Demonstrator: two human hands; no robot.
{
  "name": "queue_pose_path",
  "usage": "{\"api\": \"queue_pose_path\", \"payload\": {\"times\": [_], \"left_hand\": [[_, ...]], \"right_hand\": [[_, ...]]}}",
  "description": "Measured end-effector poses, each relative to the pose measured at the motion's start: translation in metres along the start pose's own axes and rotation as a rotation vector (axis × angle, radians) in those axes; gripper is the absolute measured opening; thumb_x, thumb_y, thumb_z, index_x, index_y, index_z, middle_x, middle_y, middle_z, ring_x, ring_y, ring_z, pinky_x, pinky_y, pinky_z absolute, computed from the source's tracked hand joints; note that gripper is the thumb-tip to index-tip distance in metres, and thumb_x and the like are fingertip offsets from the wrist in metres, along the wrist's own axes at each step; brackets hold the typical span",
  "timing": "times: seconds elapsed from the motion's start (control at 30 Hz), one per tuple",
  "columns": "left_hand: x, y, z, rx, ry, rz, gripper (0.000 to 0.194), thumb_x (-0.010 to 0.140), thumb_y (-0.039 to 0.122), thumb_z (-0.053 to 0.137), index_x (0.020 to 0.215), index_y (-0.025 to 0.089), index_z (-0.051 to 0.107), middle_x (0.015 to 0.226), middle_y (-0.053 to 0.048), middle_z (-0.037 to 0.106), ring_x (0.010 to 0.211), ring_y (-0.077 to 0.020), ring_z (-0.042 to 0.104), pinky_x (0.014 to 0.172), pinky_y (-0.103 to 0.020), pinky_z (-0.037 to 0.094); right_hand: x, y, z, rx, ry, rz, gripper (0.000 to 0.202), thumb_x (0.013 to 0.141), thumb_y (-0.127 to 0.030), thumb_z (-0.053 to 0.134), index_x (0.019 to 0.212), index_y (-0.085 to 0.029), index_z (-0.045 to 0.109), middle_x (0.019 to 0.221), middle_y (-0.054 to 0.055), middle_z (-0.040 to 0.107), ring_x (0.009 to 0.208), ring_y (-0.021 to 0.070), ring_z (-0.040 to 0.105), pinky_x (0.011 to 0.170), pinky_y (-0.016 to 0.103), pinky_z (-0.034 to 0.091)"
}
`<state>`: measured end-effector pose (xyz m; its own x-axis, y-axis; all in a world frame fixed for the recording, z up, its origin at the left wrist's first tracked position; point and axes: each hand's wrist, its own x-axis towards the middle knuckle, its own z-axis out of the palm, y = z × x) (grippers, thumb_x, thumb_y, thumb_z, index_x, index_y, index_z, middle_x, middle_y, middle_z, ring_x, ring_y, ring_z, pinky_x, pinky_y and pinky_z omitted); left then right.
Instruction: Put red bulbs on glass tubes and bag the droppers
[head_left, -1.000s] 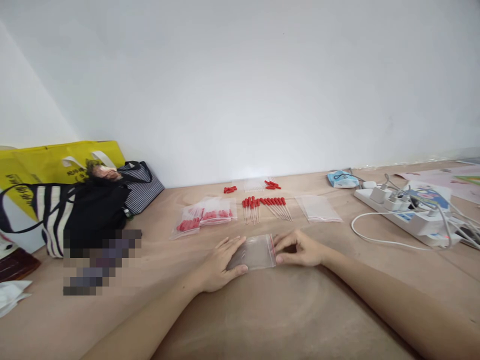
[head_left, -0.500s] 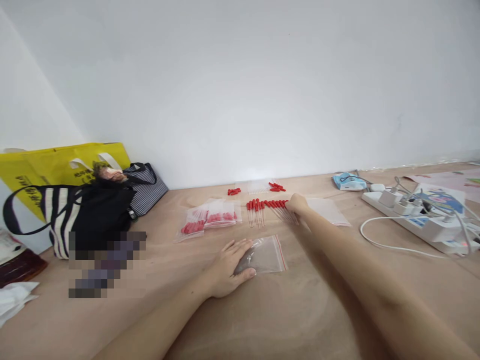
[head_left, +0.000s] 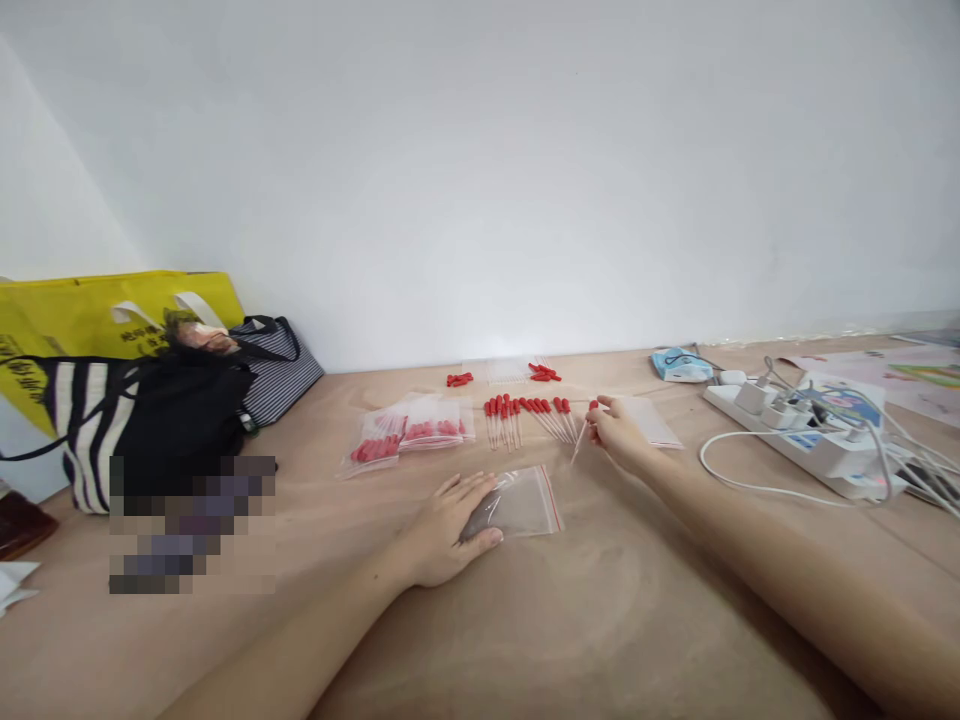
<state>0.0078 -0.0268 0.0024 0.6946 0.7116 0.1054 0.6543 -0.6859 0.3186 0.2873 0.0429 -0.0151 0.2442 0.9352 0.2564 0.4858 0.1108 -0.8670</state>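
Note:
My left hand (head_left: 442, 535) lies on the left part of a clear zip bag (head_left: 525, 503) with a red seal line, fingers spread and thumb along its near edge. Farther right, my right hand (head_left: 616, 432) pinches a glass dropper (head_left: 580, 440) with a red rubber bulb, its thin tube pointing down toward the table. Left of that hand, several more red-bulb droppers (head_left: 504, 408) lie side by side, bulbs toward the wall. Two of them rest slightly apart, closest to my right hand. A stack of flat zip bags (head_left: 654, 420) is partly covered by my right wrist.
Zip bags holding red-bulb droppers (head_left: 437, 428) lie at left. Small piles of red bulbs (head_left: 460, 380) sit near the wall. Black bag (head_left: 180, 420), striped bag (head_left: 279, 365) and yellow bag (head_left: 45, 310) stand left. A power strip (head_left: 817, 445) with cables and a blue packet (head_left: 681, 365) lie right.
My right hand has drawn back from the row toward me, now with a dropper between its fingers. My left hand stays on the bag. The view has shifted slightly to the right.

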Motion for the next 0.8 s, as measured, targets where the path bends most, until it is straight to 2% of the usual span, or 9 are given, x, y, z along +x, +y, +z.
{"api": "queue_pose_path", "payload": {"times": [0.03,0.1,0.2,0.3,0.4,0.5,0.63,0.73,0.8], "left_hand": [[0.000,0.000,0.000,0.005,-0.005,0.002,0.053,0.083,0.043,0.041,0.129,0.020,0.031,0.135,-0.008,0.035,0.125,-0.0226,0.029,0.103,-0.044,0.021],[0.000,-0.001,0.001,0.013,-0.017,-0.001,0.054,0.083,0.043,0.041,0.130,0.018,0.031,0.135,-0.008,0.034,0.125,-0.0224,0.029,0.104,-0.044,0.020],[0.000,-0.002,0.001,0.014,-0.025,-0.015,0.055,0.083,0.043,0.041,0.130,0.017,0.029,0.135,-0.008,0.034,0.125,-0.0220,0.028,0.104,-0.043,0.019],[0.001,0.001,0.002,0.007,-0.015,-0.016,0.057,0.084,0.042,0.040,0.133,0.018,0.023,0.136,-0.007,0.033,0.126,-0.0204,0.027,0.105,-0.041,0.018],[0.004,0.003,0.003,0.000,-0.010,-0.033,0.062,0.083,0.043,0.040,0.135,0.019,0.017,0.138,-0.006,0.031,0.126,-0.0204,0.026,0.106,-0.040,0.018],[0.008,0.005,0.005,-0.014,-0.003,-0.064,0.065,0.082,0.045,0.042,0.135,0.019,0.016,0.138,-0.007,0.029,0.126,-0.0224,0.025,0.106,-0.041,0.017],[0.011,0.009,0.008,-0.040,-0.014,-0.074,0.065,0.082,0.046,0.042,0.135,0.019,0.016,0.138,-0.007,0.030,0.127,-0.0228,0.025,0.106,-0.042,0.017],[0.010,0.010,0.005,-0.067,-0.021,-0.094,0.066,0.081,0.047,0.043,0.135,0.018,0.017,0.138,-0.008,0.030,0.126,-0.0247,0.024,0.104,-0.044,0.020],[0.008,0.008,0.001,-0.111,-0.008,-0.087,0.067,0.080,0.047,0.046,0.134,0.019,0.019,0.137,-0.009,0.030,0.125,-0.0249,0.026,0.102,-0.043,0.024]], "right_hand": [[-0.012,0.000,-0.001,0.048,0.001,0.027,0.047,0.074,-0.020,0.033,0.120,-0.010,0.027,0.053,-0.004,0.046,0.044,0.0125,0.050,0.044,0.024,0.042],[-0.035,-0.002,0.000,0.306,0.006,0.093,0.049,0.073,-0.024,0.039,0.118,-0.017,0.024,0.057,-0.007,0.044,0.044,0.0112,0.049,0.044,0.024,0.042],[-0.055,-0.008,0.006,0.563,0.008,0.138,0.043,0.068,-0.028,0.048,0.107,-0.023,0.030,0.066,-0.007,0.044,0.046,0.0088,0.049,0.045,0.023,0.043],[-0.063,-0.016,0.012,0.679,-0.007,0.153,0.038,0.065,-0.030,0.053,0.097,-0.024,0.033,0.070,-0.007,0.045,0.050,0.0083,0.053,0.049,0.024,0.045],[-0.068,-0.019,0.017,0.652,-0.096,0.149,0.035,0.064,-0.031,0.057,0.091,-0.023,0.037,0.069,-0.007,0.047,0.047,0.0073,0.052,0.044,0.021,0.042],[-0.072,-0.018,0.018,0.547,-0.291,0.135,0.032,0.063,-0.034,0.061,0.084,-0.021,0.041,0.069,-0.006,0.054,0.037,0.0039,0.043,0.036,0.018,0.033],[-0.075,-0.019,0.016,0.548,-0.526,0.090,0.036,0.060,-0.038,0.067,0.078,-0.019,0.043,0.064,-0.004,0.058,0.047,0.0063,0.049,0.047,0.020,0.038],[-0.075,-0.021,0.015,0.492,-0.629,0.064,0.036,0.057,-0.039,0.070,0.069,-0.018,0.043,0.055,-0.005,0.054,0.046,0.0054,0.046,0.045,0.018,0.035],[-0.074,-0.022,0.014,0.398,-0.642,0.054,0.035,0.055,-0.040,0.071,0.064,-0.016,0.046,0.053,-0.005,0.051,0.043,0.0046,0.042,0.039,0.016,0.031]]}}
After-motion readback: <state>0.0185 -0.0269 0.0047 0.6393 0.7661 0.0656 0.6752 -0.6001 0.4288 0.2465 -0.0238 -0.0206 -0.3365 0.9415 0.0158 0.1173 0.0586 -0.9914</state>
